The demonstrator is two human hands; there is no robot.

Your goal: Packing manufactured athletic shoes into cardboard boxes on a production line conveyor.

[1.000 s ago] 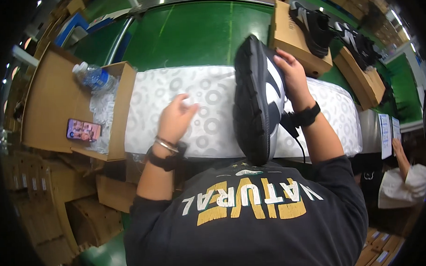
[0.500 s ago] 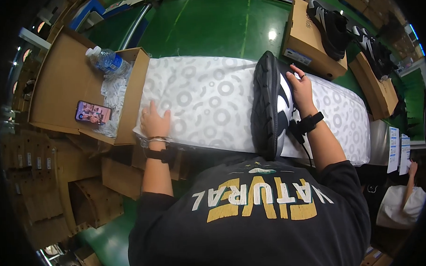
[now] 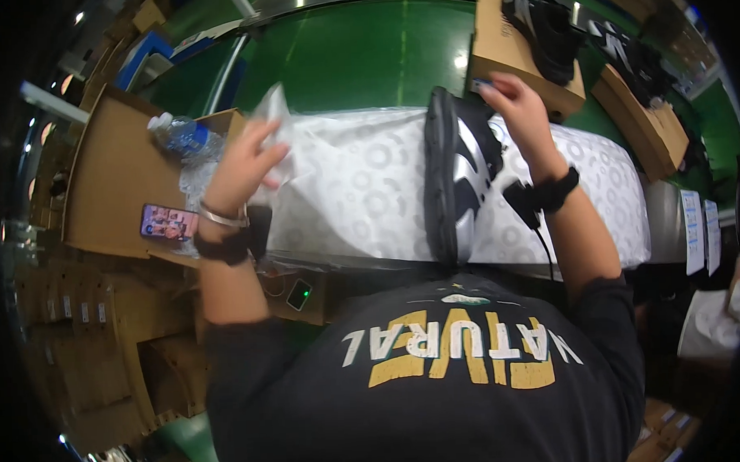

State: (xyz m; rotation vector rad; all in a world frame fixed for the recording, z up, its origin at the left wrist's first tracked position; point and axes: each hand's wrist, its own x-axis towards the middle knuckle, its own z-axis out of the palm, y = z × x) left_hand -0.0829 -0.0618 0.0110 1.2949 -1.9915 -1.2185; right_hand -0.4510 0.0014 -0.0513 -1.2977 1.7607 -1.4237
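Observation:
A black shoe with silver and white side panels rests on its side on patterned white paper, its dark sole facing left. My left hand is at the paper's left end, where a corner of the sheet stands raised against my fingers; blur softens the grip. Just beyond the shoe's upper right is my right hand, apart from it. Its thumb and finger are bent together near the label of a box behind, and anything between them is too small to make out.
An open cardboard box at the left holds a water bottle, a phone and small white packets. Shoes stand on a brown shoebox and another carton at far right. Beyond lies a green surface.
My left hand has risen from lying flat on the paper, and the sheet's left corner has come up. My right hand has left the shoe and moved away from me.

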